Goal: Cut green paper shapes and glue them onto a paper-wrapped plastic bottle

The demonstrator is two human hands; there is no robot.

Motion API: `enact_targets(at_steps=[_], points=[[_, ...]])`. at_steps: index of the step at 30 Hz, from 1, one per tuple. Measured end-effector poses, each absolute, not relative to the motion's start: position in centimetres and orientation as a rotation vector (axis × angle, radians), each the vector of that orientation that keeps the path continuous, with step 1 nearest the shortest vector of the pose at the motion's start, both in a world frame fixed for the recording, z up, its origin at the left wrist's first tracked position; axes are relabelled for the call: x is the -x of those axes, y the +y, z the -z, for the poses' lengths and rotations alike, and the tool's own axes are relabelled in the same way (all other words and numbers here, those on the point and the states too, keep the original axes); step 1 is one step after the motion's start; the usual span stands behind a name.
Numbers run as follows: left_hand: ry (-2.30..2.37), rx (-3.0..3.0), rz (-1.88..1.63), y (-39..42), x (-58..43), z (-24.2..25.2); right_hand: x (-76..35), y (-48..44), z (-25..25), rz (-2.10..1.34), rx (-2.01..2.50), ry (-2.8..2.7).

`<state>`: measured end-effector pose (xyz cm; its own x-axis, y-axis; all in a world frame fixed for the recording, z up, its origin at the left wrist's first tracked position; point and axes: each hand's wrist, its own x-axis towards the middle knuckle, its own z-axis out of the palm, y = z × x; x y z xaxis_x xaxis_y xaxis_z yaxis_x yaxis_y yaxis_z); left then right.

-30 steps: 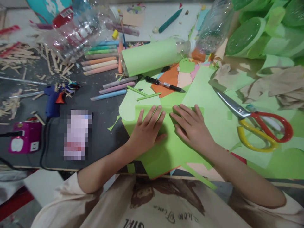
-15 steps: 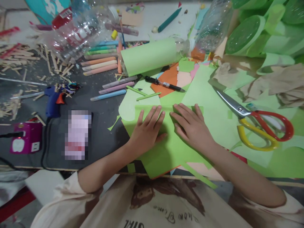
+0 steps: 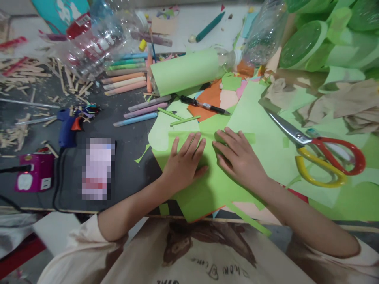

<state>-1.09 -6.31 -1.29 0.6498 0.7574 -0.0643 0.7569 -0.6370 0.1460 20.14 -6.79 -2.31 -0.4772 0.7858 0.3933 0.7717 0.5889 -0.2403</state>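
Both of my hands lie palm down on a strip of green paper (image 3: 207,136) over a brighter green sheet (image 3: 195,201). My left hand (image 3: 184,162) has its fingers spread, with nothing in its grasp. Beside it, my right hand (image 3: 237,154) rests flat, fingers stretched out and slightly apart. Just beyond the fingertips are two thin rolled green paper sticks (image 3: 185,119) and a black pen (image 3: 205,105). A clear bottle wrapped in pale green paper (image 3: 186,71) lies on its side farther back. Scissors (image 3: 322,152) with red and yellow handles lie to the right.
At left are a blue glue gun (image 3: 66,128), a phone (image 3: 97,169), a purple power box (image 3: 34,172) with cables and scattered wooden sticks (image 3: 22,77). Clear bottles (image 3: 97,43) and coloured markers (image 3: 126,83) lie behind. Crumpled brown paper (image 3: 340,102) and green-covered containers (image 3: 331,43) fill the back right.
My right hand's fingers have shifted slightly, with the fingertips drawn a little to the left and closer together. My left hand stays in place on the paper.
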Motion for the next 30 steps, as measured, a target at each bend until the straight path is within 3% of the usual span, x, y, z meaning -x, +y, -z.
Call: enact_targets(at_steps=[9, 17, 30], points=[[1.263, -2.644, 0.106, -5.9, 0.7, 0.7, -18.5, -5.8, 2.3, 0.036, 1.194, -2.442], [1.277, -2.652, 0.083, -5.8, 0.5, 0.7, -16.7, -6.3, 2.2, -0.078, 1.408, -2.569], [1.303, -2.668, 0.033, -5.6, 0.7, 0.2, -23.7, -7.9, 1.7, 0.055, 1.592, -2.423]])
